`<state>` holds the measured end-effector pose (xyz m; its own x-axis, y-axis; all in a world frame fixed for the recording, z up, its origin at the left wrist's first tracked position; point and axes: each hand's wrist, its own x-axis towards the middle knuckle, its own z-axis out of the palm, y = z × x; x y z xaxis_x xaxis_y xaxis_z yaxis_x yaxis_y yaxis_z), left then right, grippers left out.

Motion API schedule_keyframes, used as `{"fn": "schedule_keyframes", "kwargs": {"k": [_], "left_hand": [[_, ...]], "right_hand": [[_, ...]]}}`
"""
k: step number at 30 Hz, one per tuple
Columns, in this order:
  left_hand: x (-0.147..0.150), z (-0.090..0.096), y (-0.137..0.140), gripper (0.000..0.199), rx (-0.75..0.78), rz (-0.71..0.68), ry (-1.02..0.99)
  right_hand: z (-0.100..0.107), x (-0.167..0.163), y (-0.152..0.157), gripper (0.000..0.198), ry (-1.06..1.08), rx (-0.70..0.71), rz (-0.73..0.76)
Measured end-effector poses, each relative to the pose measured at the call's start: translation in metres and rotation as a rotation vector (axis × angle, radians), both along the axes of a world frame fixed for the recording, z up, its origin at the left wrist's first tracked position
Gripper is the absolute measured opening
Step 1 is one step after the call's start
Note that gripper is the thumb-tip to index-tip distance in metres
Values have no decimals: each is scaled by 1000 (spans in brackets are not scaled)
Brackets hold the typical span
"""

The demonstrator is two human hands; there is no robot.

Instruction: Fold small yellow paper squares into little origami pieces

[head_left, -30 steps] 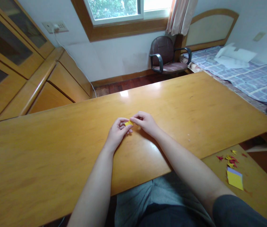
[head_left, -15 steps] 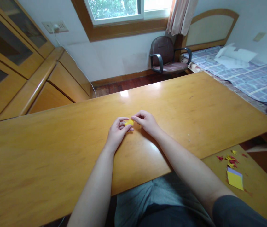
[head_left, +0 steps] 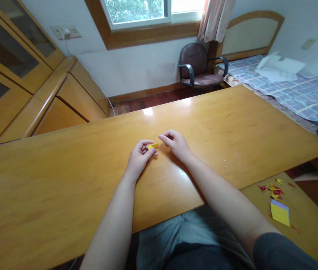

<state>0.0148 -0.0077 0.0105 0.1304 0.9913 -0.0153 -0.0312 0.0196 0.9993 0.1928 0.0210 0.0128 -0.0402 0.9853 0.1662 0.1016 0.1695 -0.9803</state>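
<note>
Left hand (head_left: 139, 156) pinches small yellow paper piece (head_left: 153, 146) at fingertips, just above desk (head_left: 63, 180). Right hand (head_left: 176, 143) loosely curled, holds nothing, just right of paper w/ small gap. Paper looks partly folded; more folds prob left. Paper scraps (head_left: 274, 189) + sheets (head_left: 279, 212) well right, on lower board.

My left hand (head_left: 139, 156) pinches a small yellow folded paper (head_left: 153, 146) above the wooden surface (head_left: 63, 180); my right hand (head_left: 176, 144), fingers curled, sits just beside the paper, apart from it.
</note>
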Motion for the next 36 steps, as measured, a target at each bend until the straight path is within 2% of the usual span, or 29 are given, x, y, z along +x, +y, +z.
{"fn": "schedule_keyframes", "kwargs": {"k": [4, 7, 10, 13, 16, 20, 27, 32, 36], "left_hand": [[-1, -3, 3, 40, 3, 50, -38], [-1, -4, 4, 39, 12, 96, -62], [0, -3, 4, 38, 27, 100, -86], [1, -2, 4, 39, 24, 82, -101], [1, -2, 3, 42, 9, 48, -116], [1, -1, 2, 43, 9, 23, -139], [2, -3, 2, 41, 48, 12, -86], [2, -6, 2, 32, 161, 81, 2], [-1, -7, 3, 26, 161, 100, 68]], "right_hand": [[1, 0, -1, 33, 76, -42, 2], [1, -2, -3, 33, 80, -64, 90], [-1, -5, -4, 25, 6, -4, 173], [-4, -7, -5, 20, -32, 50, 169], [-6, -7, -5, 22, 22, 5, 155], [-7, -7, -6, 25, 130, -82, 238], [-5, -8, -6, 19, 90, -40, 204], [-3, -6, -5, 16, 44, -7, 183], [-3, -4, -4, 16, -35, 31, 161]]}}
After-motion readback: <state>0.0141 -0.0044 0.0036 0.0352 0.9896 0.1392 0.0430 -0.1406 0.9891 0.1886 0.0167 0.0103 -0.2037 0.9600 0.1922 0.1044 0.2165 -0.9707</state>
